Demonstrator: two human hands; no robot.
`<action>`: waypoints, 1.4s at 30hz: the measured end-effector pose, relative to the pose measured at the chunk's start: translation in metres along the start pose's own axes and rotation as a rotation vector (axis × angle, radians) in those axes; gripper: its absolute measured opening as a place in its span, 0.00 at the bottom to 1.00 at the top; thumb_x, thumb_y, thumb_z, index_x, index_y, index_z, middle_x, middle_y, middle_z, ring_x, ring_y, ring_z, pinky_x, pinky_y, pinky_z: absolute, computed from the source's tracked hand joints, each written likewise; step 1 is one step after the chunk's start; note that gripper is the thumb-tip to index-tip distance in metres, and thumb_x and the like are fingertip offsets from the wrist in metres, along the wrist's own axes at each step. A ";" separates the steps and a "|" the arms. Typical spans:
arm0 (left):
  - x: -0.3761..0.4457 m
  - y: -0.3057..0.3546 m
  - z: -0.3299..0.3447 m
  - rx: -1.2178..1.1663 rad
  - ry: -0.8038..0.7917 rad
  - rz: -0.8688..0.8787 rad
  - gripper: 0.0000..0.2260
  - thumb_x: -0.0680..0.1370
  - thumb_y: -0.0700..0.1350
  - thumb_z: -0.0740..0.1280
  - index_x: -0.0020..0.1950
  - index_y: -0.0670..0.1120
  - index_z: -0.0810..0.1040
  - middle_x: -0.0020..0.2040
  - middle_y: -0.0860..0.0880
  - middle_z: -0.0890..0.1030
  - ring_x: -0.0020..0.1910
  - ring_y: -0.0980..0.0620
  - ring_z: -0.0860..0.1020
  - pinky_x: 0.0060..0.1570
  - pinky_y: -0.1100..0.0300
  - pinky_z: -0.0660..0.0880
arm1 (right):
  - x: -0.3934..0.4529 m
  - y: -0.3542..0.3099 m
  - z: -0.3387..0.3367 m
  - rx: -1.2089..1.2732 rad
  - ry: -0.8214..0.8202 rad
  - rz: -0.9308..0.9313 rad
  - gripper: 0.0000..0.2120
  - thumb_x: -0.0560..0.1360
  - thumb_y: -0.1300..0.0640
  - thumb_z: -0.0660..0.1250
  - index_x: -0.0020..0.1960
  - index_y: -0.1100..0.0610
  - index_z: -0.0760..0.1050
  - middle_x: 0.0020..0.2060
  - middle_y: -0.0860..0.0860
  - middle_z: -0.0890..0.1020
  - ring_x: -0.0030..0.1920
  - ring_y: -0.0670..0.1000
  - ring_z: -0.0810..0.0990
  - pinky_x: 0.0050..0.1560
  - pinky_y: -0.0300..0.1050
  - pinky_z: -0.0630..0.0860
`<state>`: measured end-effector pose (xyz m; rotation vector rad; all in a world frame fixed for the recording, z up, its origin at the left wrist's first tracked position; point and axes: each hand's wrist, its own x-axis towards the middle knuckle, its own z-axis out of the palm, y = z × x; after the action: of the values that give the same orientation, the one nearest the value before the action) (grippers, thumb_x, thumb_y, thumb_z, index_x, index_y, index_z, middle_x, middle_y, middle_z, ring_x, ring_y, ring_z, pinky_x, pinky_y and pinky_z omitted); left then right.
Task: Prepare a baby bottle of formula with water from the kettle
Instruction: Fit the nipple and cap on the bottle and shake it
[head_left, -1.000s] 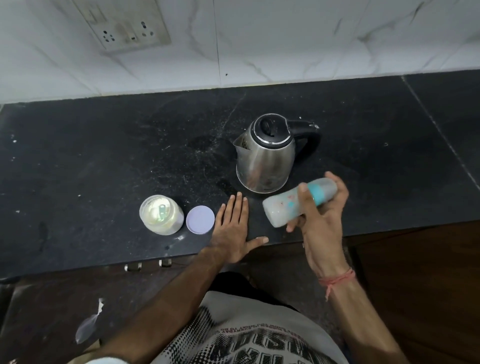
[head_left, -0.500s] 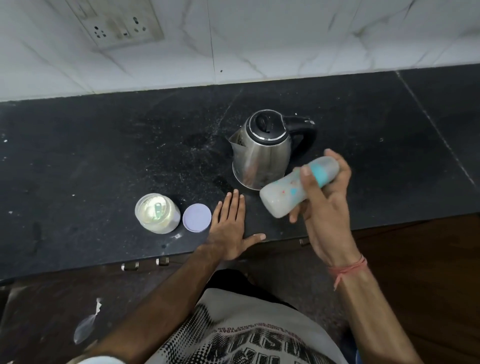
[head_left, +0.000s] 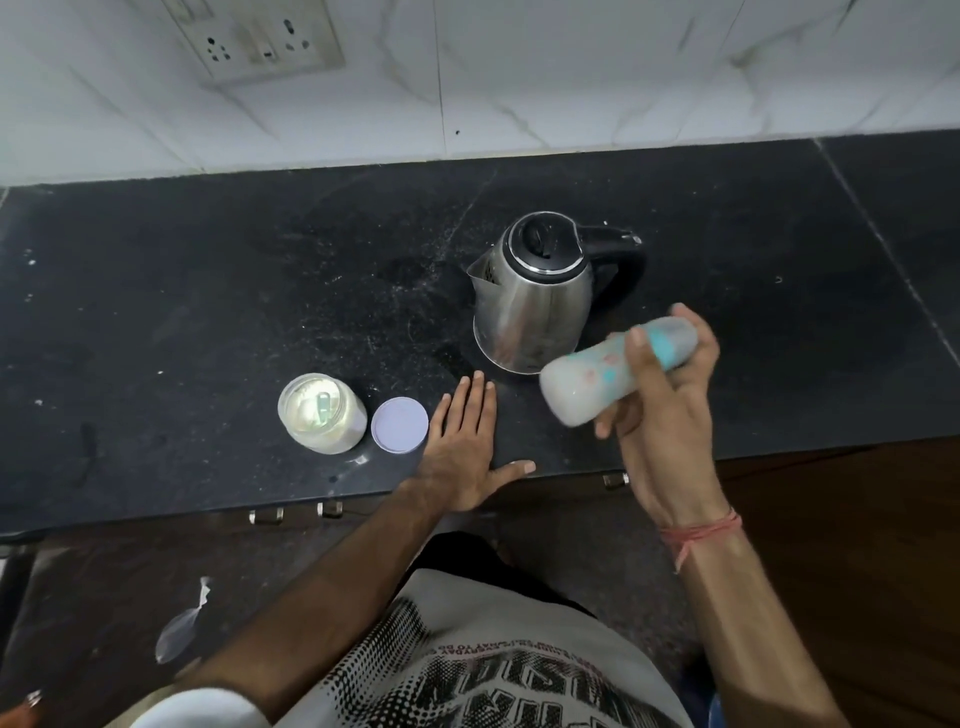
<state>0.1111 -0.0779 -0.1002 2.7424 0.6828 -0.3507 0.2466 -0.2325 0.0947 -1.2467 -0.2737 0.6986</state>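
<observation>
My right hand (head_left: 660, 410) grips the capped bottle (head_left: 597, 374), tilted, its contents milky; left hand (head_left: 462, 447) lies flat. Filling looks done, judging by the kettle (head_left: 530, 306) standing just beyond; jar (head_left: 322, 413) and lid (head_left: 399, 424) remain apart.

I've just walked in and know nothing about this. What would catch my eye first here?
Probably the baby bottle, milky inside, held tilted on its side in the right hand just in front of the steel kettle. The left hand lies flat on the black counter, beside an open jar of pale powder and its lilac lid.
</observation>
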 end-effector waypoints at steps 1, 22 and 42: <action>0.000 0.000 0.001 0.001 -0.004 0.001 0.58 0.74 0.84 0.40 0.90 0.42 0.36 0.89 0.44 0.33 0.89 0.44 0.34 0.88 0.43 0.36 | -0.003 0.003 0.001 -0.042 -0.042 0.031 0.28 0.83 0.53 0.71 0.78 0.43 0.63 0.68 0.70 0.74 0.49 0.55 0.84 0.26 0.44 0.79; 0.001 0.003 -0.003 0.011 -0.028 -0.027 0.63 0.69 0.86 0.31 0.90 0.42 0.35 0.89 0.44 0.32 0.89 0.44 0.33 0.88 0.43 0.37 | -0.003 0.015 -0.005 0.027 0.000 0.105 0.32 0.79 0.48 0.75 0.78 0.42 0.65 0.69 0.71 0.74 0.47 0.55 0.84 0.26 0.43 0.78; 0.000 0.007 -0.010 0.063 -0.081 -0.026 0.60 0.68 0.83 0.26 0.87 0.41 0.29 0.86 0.42 0.27 0.88 0.43 0.31 0.88 0.41 0.38 | -0.013 0.017 -0.013 0.012 -0.074 0.151 0.30 0.78 0.49 0.74 0.78 0.41 0.68 0.68 0.70 0.75 0.49 0.67 0.83 0.25 0.43 0.77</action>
<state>0.1163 -0.0799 -0.0891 2.7638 0.6984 -0.4940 0.2383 -0.2484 0.0773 -1.2407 -0.2377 0.8760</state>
